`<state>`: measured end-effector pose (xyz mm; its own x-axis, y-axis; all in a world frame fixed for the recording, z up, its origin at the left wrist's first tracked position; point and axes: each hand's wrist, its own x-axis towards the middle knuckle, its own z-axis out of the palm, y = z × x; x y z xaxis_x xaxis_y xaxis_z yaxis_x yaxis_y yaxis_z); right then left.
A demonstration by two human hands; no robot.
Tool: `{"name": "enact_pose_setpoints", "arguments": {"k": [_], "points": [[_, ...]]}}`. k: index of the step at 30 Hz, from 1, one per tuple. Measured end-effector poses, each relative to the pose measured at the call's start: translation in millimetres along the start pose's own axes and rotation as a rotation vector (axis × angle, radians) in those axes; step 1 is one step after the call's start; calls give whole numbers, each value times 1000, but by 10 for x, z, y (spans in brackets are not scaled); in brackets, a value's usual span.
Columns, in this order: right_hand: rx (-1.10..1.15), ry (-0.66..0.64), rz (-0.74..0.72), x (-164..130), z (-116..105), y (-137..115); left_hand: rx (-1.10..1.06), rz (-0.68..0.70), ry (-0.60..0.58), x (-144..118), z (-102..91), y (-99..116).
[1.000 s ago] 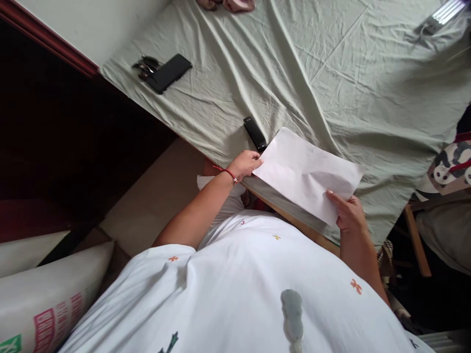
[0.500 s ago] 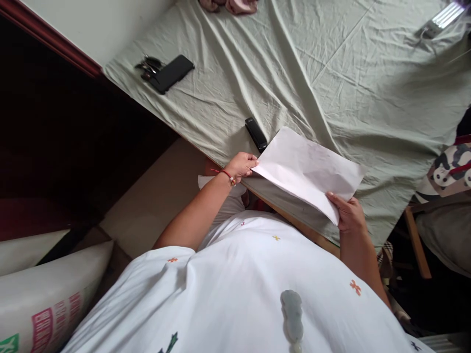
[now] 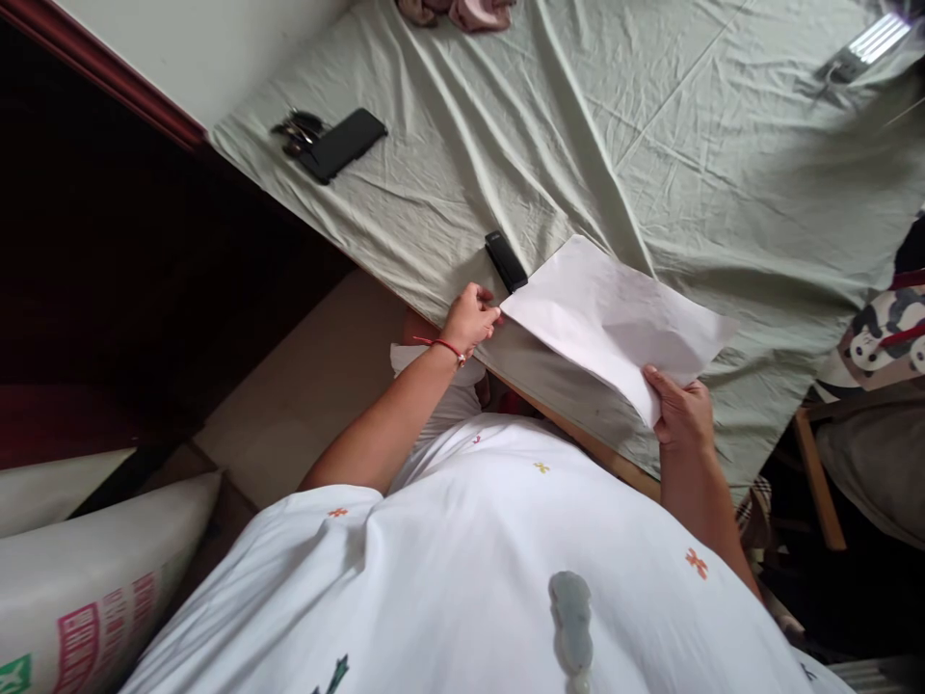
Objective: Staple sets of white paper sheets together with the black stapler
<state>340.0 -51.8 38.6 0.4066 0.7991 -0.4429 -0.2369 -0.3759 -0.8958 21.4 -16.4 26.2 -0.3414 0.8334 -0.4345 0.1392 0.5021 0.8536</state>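
1. The left hand (image 3: 469, 318) pinches the left corner of the white paper (image 3: 614, 323); its fingers are closed on it.
2. The right hand (image 3: 679, 413) grips the near right corner, with the thumb on top.
3. The paper is held just over the near edge of the bed (image 3: 650, 145), half lifted and bent.
4. A small black stapler (image 3: 506, 261) lies at the near edge, just beside the paper's left corner.
5. It looks like the paper is being folded or lined up. Next, both corners must meet neatly, so a slow, even pull is needed.
6. Since a second ago, the left hand has moved up toward the stapler, and the paper lies flatter and farther onto the bed.
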Motion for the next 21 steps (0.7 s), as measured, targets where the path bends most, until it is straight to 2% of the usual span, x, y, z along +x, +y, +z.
{"name": "enact_pose_setpoints", "arguments": {"k": [3,5,8,10,13,21], "points": [[3,13,-35,-18,24,20,189,300,184,67,-34,-102],[19,25,-57,-37,46,44,315,538,257,82,-57,-119],[40,38,-70,-83,88,101,464,779,200,69,-67,-80],[48,61,-61,-121,117,149,555,819,114,60,-51,-46],[60,77,-41,-178,148,220,668,773,43,56,-15,-22],[64,85,-33,-231,163,306,734,739,60,48,19,-63]]}}
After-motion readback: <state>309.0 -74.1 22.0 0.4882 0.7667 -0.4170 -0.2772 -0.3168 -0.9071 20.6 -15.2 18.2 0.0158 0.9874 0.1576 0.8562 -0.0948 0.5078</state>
